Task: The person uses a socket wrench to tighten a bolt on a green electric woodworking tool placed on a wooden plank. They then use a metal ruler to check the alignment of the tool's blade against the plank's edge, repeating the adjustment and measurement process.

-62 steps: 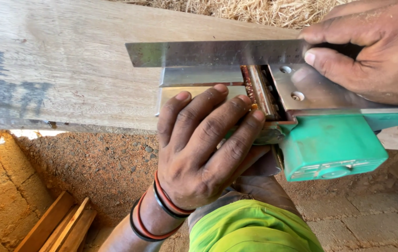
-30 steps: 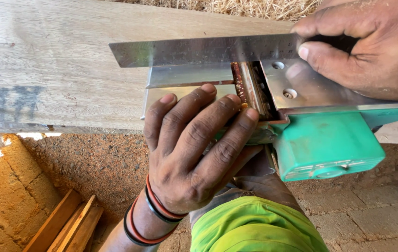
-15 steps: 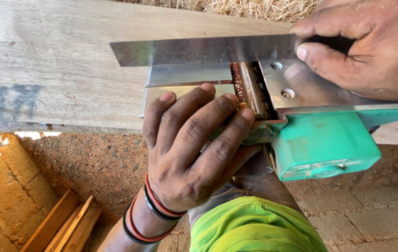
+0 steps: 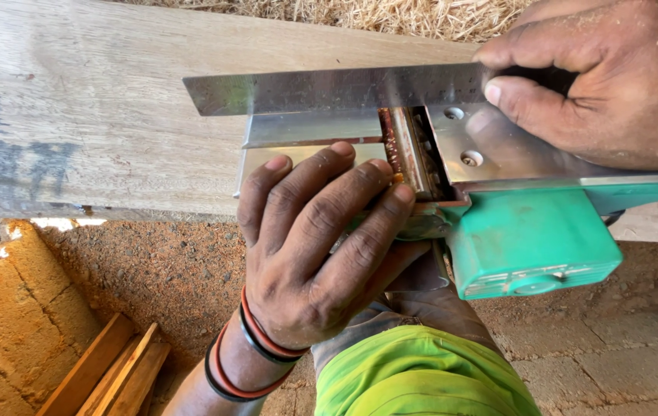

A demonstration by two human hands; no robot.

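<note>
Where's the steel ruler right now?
In the head view the steel ruler lies across the upturned sole of the green planer, above the left hand; the right hand pins its right end.
</note>
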